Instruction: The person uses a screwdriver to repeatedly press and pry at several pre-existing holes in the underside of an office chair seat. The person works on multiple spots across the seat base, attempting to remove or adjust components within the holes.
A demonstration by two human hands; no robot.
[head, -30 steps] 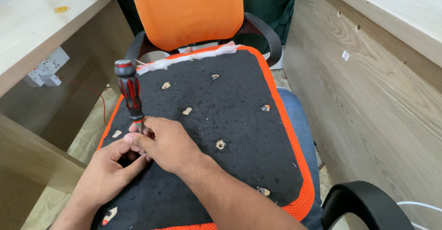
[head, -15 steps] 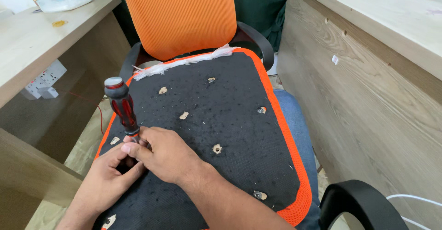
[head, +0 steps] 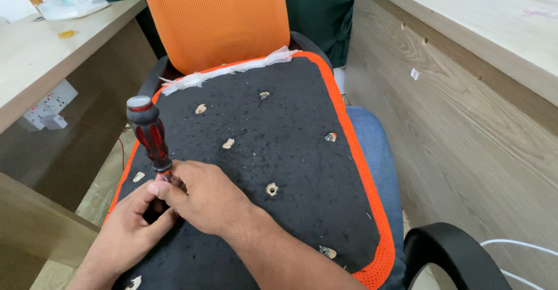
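A screwdriver (head: pixel 149 133) with a red and black handle stands almost upright on the near left part of a black chair seat underside (head: pixel 279 150). My right hand (head: pixel 203 200) reaches across from the lower middle and pinches the shaft just below the handle. Directly beneath it, my left hand (head: pixel 128 232) closes its thumb and fingers around the lower shaft, so the tip is hidden. Several pale screw holes (head: pixel 271 189) dot the black fabric.
The seat has an orange mesh rim (head: pixel 372 220) and an orange backrest (head: pixel 215 17) standing behind it. A wooden desk (head: pixel 46 63) with a white power strip (head: pixel 49 105) is on the left. A wooden panel (head: pixel 465 121) is on the right, with a black armrest (head: pixel 447 255) below it.
The view has shifted slightly. The screwdriver handle leans a little more to the left, and both hands stay clasped at its lower shaft.
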